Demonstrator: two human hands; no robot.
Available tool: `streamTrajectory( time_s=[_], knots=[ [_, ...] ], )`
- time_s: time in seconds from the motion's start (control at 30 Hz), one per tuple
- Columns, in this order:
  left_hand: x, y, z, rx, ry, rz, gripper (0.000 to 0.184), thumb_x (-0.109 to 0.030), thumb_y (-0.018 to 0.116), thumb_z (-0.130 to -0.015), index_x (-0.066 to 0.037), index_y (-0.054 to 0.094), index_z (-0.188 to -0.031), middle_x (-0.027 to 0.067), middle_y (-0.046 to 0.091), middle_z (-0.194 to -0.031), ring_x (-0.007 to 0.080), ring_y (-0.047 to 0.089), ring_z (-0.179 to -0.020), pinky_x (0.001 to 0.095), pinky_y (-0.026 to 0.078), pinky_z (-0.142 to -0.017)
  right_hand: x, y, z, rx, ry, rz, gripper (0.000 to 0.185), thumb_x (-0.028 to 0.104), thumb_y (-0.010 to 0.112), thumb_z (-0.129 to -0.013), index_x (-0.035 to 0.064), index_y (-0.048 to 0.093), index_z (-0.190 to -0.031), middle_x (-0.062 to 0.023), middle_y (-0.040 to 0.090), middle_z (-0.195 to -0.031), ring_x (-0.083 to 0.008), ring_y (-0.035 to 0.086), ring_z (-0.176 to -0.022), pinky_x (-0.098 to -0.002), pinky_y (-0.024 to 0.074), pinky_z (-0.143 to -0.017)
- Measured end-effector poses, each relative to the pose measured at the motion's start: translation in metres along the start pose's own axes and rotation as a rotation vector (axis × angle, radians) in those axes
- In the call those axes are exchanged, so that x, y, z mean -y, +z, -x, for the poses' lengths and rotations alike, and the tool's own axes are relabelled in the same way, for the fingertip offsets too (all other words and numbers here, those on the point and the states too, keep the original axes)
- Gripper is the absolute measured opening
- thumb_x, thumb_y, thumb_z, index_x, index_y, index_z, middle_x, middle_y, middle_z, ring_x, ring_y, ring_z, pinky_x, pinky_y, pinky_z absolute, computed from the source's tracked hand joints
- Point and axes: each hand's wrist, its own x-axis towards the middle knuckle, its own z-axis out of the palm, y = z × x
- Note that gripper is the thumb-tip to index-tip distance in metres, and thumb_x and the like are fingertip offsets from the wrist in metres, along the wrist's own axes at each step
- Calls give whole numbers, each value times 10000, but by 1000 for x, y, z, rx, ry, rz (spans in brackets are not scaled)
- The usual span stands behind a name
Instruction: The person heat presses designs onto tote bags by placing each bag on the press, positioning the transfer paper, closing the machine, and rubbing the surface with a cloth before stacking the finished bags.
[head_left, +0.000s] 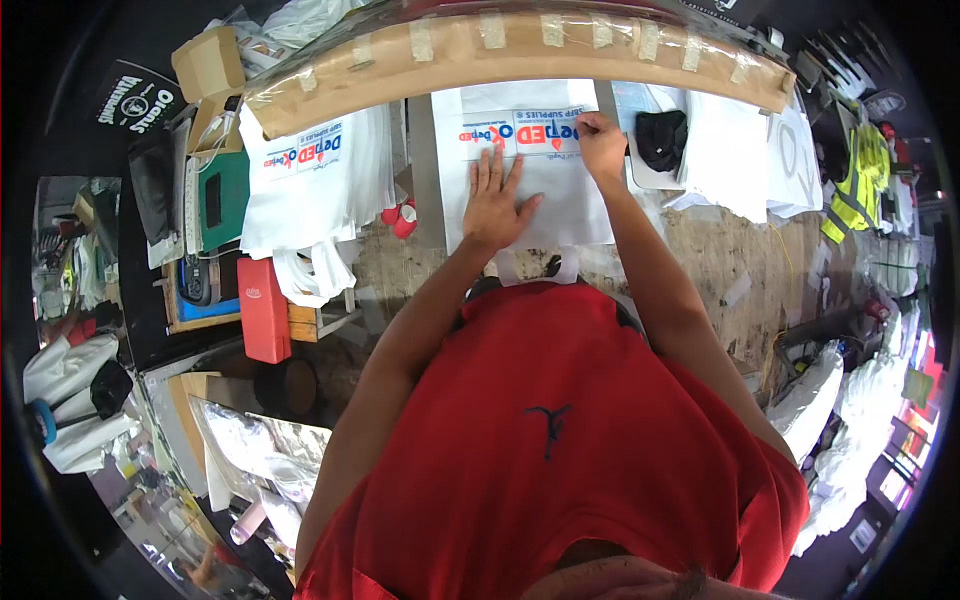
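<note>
A white bag point(560, 205) printed in red and blue lies flat in front of me, its handle end toward my body. My left hand point(495, 203) rests on it with the fingers spread, just below the print. My right hand point(601, 143) is at the right end of the lettering, its fingers pinched together. Whatever those fingers hold, if anything, is too small to make out. A taped brown cardboard piece point(520, 42) arches over the far edge of the bag.
At the left hangs a stack of printed white bags point(345, 180), near a red box point(263, 310). On the right are a black cloth item point(661, 140), white sheets point(727, 155) and a yellow safety vest point(857, 180).
</note>
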Motion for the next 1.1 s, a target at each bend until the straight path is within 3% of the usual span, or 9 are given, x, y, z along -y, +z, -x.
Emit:
streamTrajectory(
  time_s=[0.1, 0.13, 0.17, 0.23, 0.27, 0.33, 0.43, 0.67, 1.1],
  knots=[
    [-2, 1, -1, 7, -11, -7, 758, -555, 493, -966, -82, 338, -1538, 273, 189, -1602, 444, 126, -1499, 562, 94, -1212, 0, -11, 6, -12, 17, -38, 140, 98, 713, -828, 71, 728, -964, -139, 729, -924, -282, 720, -829, -364, 561, -741],
    [-1, 1, -1, 13, -20, -20, 755, -553, 491, -967, -86, 337, -1540, 273, 184, -1604, 440, 123, -1501, 559, 89, -1214, -2, -19, 13, -40, -86, 98, 218, 99, 713, -832, 56, 715, -1046, -195, 662, -1178, -328, 686, -992, -387, 552, -836],
    [0, 1, -1, 16, -13, -17, 755, -553, 491, -967, -86, 337, -1540, 273, 184, -1604, 440, 123, -1501, 559, 89, -1214, -5, -25, 27, -46, -82, 102, 218, 99, 713, -832, 56, 715, -1046, -195, 662, -1178, -328, 686, -992, -387, 552, -836],
    [-1, 3, -2, 20, -29, -21, 749, -549, 485, -972, -86, 334, -1541, 270, 174, -1608, 435, 114, -1505, 554, 81, -1216, 1, -44, 63, 124, -330, 317, 440, 162, 705, -861, 7, 615, -1263, -248, 486, -1421, -395, 540, -1247, -437, 464, -1027],
    [-1, 4, -1, 22, -20, -17, 749, -549, 485, -972, -86, 334, -1541, 270, 174, -1608, 435, 114, -1505, 554, 81, -1216, 5, -47, 77, 117, -325, 322, 440, 162, 705, -861, 7, 615, -1263, -248, 486, -1421, -395, 540, -1247, -437, 464, -1027],
    [-1, 5, -2, 26, -37, -23, 747, -545, 484, -974, -82, 335, -1540, 273, 168, -1609, 435, 107, -1506, 552, 80, -1217, 7, -45, 96, 203, -356, 462, 667, 282, 673, -904, -40, 433, -1436, -267, 350, -1527, -442, 367, -1392, -483, 324, -1150],
    [0, 8, -1, -5, -28, -41, 742, -537, 518, -967, -103, 338, -1541, 267, 189, -1605, 439, 130, -1500, 548, 102, -1214, 1, -40, 100, 251, -336, 528, 772, 375, 623, -935, -57, 318, -1497, -262, 310, -1556, -453, 246, -1456, -517, 249, -1183],
    [1, 8, 0, -7, -37, -13, 751, -545, 519, -964, -98, 336, -1540, 266, 192, -1606, 433, 127, -1503, 549, 103, -1213, -1, -41, 102, 248, -351, 504, 713, 388, 597, -948, -67, 393, -1457, -246, 328, -1557, -451, 254, -1455, -511, 252, -1186],
    [1, 13, 1, -11, -47, -19, 790, -564, 521, -949, -78, 329, -1542, 281, 172, -1608, 440, 112, -1506, 537, 90, -1217, -1, -41, 104, 241, -332, 500, 713, 383, 582, -955, -81, 381, -1458, -256, 322, -1556, -449, 243, -1460, -507, 227, -1197]
  ],
)
